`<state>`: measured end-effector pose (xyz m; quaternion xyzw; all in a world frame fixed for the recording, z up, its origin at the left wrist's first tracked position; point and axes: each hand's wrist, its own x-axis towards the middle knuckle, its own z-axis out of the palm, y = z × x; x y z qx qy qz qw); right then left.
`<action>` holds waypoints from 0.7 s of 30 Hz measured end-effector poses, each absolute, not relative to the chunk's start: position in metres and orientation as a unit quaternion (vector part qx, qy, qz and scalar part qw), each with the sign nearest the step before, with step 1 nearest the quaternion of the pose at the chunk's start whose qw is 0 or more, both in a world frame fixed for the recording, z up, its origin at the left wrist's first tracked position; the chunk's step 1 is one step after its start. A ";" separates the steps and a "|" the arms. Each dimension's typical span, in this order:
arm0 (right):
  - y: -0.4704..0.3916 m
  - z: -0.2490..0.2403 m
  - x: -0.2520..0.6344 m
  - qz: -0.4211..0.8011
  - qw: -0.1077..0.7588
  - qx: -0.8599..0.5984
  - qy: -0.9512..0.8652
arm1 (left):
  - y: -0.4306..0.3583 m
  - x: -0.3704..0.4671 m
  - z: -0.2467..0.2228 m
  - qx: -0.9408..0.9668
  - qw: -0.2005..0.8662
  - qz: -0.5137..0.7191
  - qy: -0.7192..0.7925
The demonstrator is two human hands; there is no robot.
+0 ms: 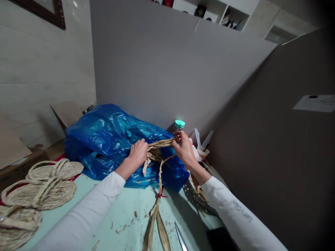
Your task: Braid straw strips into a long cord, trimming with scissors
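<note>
My left hand is closed around one end of a bundle of dried straw-coloured husk strips. At the other end, my right hand pinches the same bundle, which stretches level between the two. Both hands are above the opening of a crumpled blue plastic bag, where more dry strips show. Below the hands hangs a braided cord, bound with a red tie. Its loose, unbraided strips fan out towards me. Whether the braid joins the bundle I cannot tell.
Coiled braided cords lie at the left. Scissors blades and a dark object sit near the front edge. On the right stand a perforated basket and a cup of tools. Scraps dot the pale table; a grey wall rises behind.
</note>
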<state>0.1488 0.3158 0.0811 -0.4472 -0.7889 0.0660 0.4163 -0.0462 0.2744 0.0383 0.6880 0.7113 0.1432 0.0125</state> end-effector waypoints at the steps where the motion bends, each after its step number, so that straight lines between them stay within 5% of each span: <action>1: 0.315 0.082 0.150 0.065 0.415 -0.450 -0.788 | 0.275 -0.046 0.038 0.688 0.014 0.145 0.711; 9: 0.302 0.077 0.149 0.097 0.336 -0.439 -0.827 | 0.273 -0.047 0.053 0.711 0.015 0.152 0.687; 21: 0.297 0.063 0.114 0.149 0.335 -0.455 -0.812 | 0.273 -0.042 0.060 0.758 -0.012 0.198 0.622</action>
